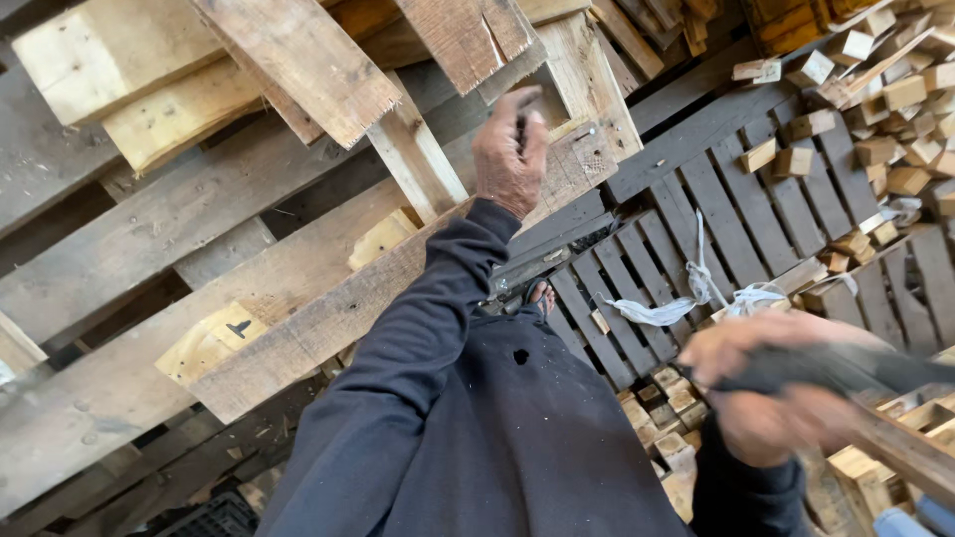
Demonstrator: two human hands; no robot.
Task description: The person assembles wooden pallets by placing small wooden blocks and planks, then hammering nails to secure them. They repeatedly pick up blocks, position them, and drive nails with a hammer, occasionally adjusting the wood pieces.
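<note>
right hand [771, 398]: blurry, gripping a dark tool handle [846, 370] down close
left hand [509, 149]: fingers pinching together on something small, can't tell what, up against the pallet plank [328, 308]
wood blocks [895, 89]: piling up way beyond the right hand

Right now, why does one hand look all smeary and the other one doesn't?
In the head view, the right hand and the dark tool it grips are smeared by motion blur; the left hand, up against the pallet boards, is much sharper; light is soft and even, no glare; the straight boards look tilted and bent near the edges.
</note>
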